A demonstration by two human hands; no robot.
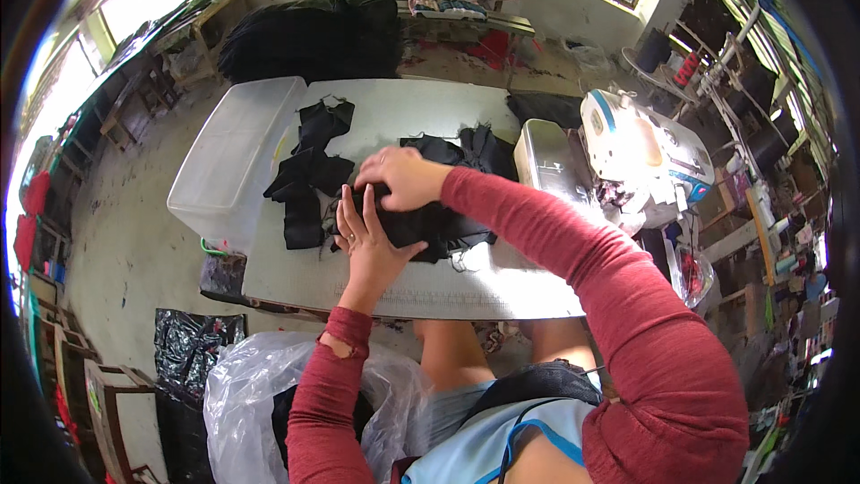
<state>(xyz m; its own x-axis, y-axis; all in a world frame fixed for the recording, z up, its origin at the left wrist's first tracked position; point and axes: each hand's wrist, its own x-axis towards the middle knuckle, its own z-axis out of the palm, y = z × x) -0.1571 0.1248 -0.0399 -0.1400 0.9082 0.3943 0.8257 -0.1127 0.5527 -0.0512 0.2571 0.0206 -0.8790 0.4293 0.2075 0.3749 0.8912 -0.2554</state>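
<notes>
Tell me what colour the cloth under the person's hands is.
The cloth is black; it shows best in the head view, the only one here.

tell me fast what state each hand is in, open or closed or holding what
Left hand: open, fingers spread, laid on the black fabric.
Right hand: fingers bent over the fabric; whether it grips cannot be told.

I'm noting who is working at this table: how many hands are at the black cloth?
2. The left hand is spread at the near left of the black cloth; the right hand is just beyond it, fingers bent down.
</notes>
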